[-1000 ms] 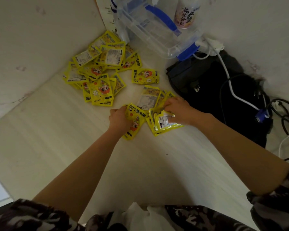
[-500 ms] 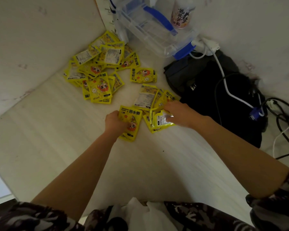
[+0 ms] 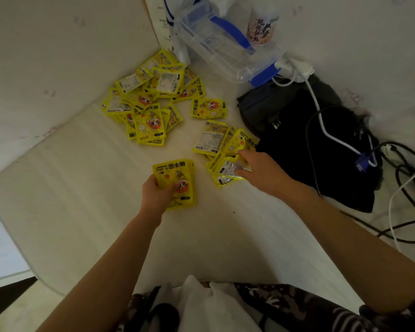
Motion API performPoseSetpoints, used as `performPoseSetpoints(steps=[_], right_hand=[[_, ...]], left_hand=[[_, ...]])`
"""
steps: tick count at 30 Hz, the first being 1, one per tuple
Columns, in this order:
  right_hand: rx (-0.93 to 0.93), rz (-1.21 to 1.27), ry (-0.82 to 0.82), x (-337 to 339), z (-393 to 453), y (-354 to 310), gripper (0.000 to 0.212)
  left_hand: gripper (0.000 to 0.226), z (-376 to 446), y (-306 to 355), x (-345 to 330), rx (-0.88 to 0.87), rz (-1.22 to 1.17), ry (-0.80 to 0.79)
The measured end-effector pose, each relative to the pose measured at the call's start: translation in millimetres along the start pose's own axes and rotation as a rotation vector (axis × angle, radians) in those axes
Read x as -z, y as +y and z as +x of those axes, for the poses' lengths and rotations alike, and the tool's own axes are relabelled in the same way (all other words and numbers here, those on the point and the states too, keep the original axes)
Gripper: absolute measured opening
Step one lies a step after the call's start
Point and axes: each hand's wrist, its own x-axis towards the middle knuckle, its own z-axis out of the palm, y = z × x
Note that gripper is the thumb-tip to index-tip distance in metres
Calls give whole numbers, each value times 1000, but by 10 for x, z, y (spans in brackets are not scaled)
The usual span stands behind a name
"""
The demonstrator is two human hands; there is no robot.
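Note:
Many yellow hand-warmer packets lie on a white mattress. My left hand grips a small stack of packets, thumb on top, held just above the mattress. My right hand pinches a packet at the near edge of a small heap. A single packet lies apart, farther back. A larger pile spreads at the back left by the wall.
A clear plastic box with blue clips stands in the back corner, a printed bottle behind it. A black bag lies at the right, with white and black cables running over it and beyond.
My left hand has drawn its stack of packets towards me and to the left, away from the small heap. My right hand stays on the heap, still pinching a packet.

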Motion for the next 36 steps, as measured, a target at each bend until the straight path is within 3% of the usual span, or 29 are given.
performPoseSetpoints(steps=[2,4,9,16,23,26,36], right_hand=[[-44,62,36,-63,-83,-2,14],[-104,129,71,-153,-182,2,35],[-264,299,149,-360,-448,-43,29],[-388,339,250,-663,-798,-191,42],[-534,365,329,-1143,-1093,-518,40],[-623,438,385,-1403,-1258,-732,19],[-872,845,725,-2091,-2132,-1206,25]], left_hand=[[31,-69,-58,32,3,-35,6],[30,-148,-114,54,8,-65,2],[24,-315,-222,82,15,-161,-48],[26,-455,-309,163,-15,-148,-160],[23,-464,-474,458,-53,-54,-276],[21,-462,-591,663,-74,7,-333],[25,-759,-731,902,-178,267,-533]])
